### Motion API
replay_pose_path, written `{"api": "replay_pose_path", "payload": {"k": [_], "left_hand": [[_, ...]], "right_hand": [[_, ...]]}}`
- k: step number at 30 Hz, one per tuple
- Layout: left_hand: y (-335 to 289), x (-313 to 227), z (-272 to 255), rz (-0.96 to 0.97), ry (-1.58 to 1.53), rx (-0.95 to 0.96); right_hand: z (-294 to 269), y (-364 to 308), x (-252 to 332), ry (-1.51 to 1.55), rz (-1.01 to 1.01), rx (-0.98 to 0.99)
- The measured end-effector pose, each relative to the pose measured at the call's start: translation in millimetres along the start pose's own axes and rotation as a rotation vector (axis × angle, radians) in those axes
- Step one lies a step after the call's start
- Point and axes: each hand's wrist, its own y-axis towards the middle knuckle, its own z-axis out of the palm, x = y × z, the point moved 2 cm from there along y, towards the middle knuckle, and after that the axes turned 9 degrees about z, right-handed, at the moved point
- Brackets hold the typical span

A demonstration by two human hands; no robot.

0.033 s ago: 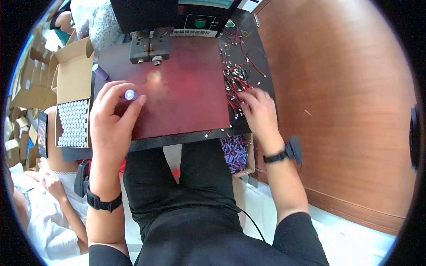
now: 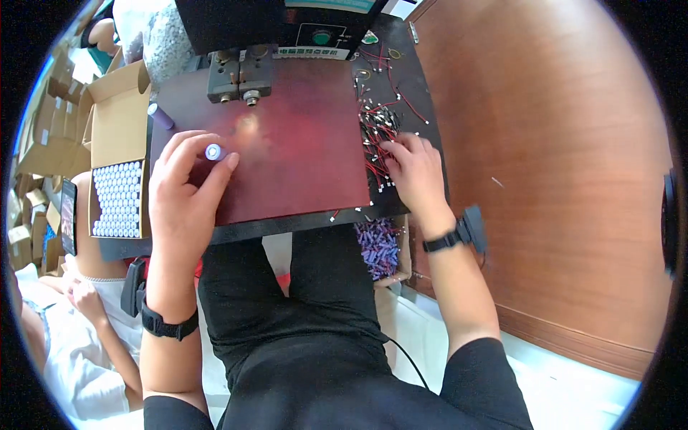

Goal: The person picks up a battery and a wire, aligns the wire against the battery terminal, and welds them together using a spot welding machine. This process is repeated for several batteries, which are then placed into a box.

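Note:
My left hand (image 2: 188, 183) is closed round a small cylindrical battery cell (image 2: 213, 152) with a pale, round end facing up. Thumb and curled fingers hold it over the left part of the dark red work mat (image 2: 301, 172). To the right, my right hand (image 2: 418, 172) reaches over a loose pile of red and black wire leads (image 2: 378, 136) with white connectors. Its thumb and index fingertips are apart at the pile's edge, touching or just above the wires. A second purple cell (image 2: 160, 116) stands on the mat's far left edge.
A black spot-welding machine's electrode head (image 2: 240, 80) overhangs the far mat. At left stands an open cardboard box (image 2: 118, 129) with rows of cells. A bin of purple cells (image 2: 378, 247) sits below the table's right front. Another person's hand (image 2: 87, 301) shows at lower left.
My right hand has shifted slightly left and up over the wire leads. My left hand, with the battery cell, has moved a touch to the right.

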Motion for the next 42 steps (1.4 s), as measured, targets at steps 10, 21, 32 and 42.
{"api": "replay_pose_path", "payload": {"k": [10,21,32,42], "left_hand": [[0,0,5,0.044,0.124,0.044],[1,1,3,0.089,0.129,0.088],[23,4,20,0.013,-0.001,0.159],[27,18,23,0.016,0.115,0.126]], "right_hand": [[-48,30,-9,-0.112,-0.123,-0.089],[-117,27,42,0.117,-0.169,-0.247],[-56,27,120,0.503,-0.122,-0.264],[-36,44,137,0.577,-0.122,-0.368]]}}
